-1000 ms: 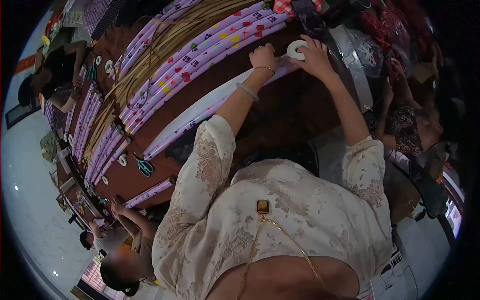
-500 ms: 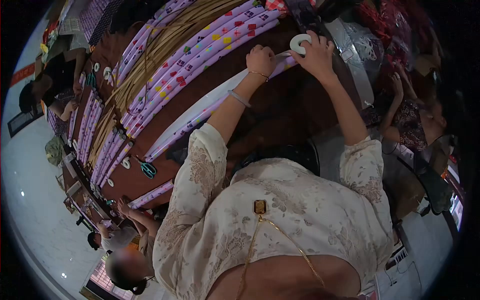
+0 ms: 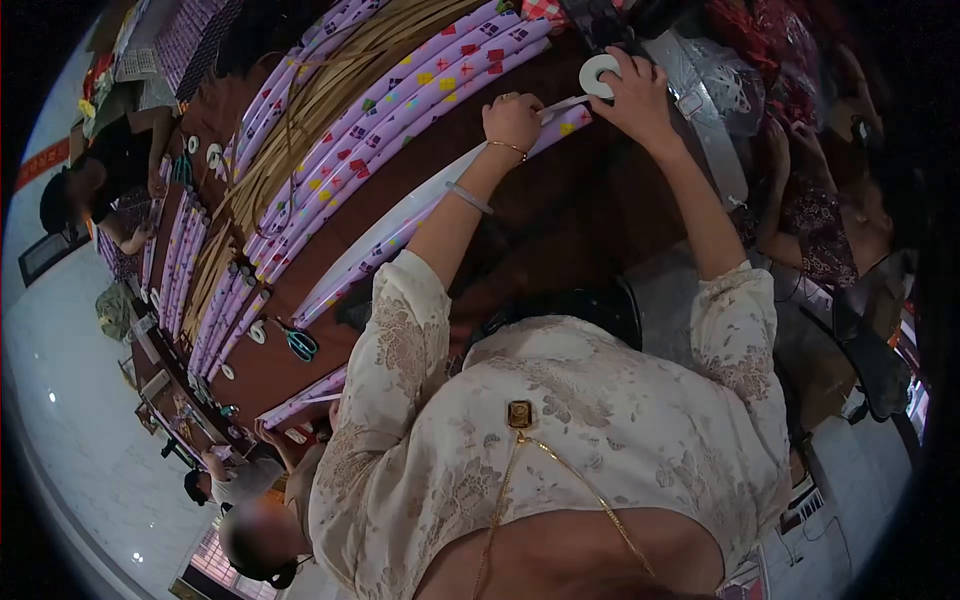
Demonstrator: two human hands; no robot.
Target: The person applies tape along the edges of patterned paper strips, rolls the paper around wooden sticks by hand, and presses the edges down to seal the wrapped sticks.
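At upper centre, the right hand (image 3: 638, 98) grips the tape roll (image 3: 588, 76), probably light and stiff, best held by its rim; the left hand (image 3: 512, 120) pinches the tape strip (image 3: 566, 104) over likely creasable lilac paper (image 3: 372, 262).

I can see the left forearm (image 3: 445, 232) slanting far and rightward, its left hand (image 3: 512, 122) curled; opposite, the right forearm (image 3: 697, 205) slants far and leftward, the right hand (image 3: 640, 100) arched in a looser grip just beside the other

Right hand (image 3: 638, 97) holds tape roll (image 3: 588, 77); strip (image 3: 567, 104) (straight) reaches left hand (image 3: 512, 121) near purple tube (image 3: 562, 128).
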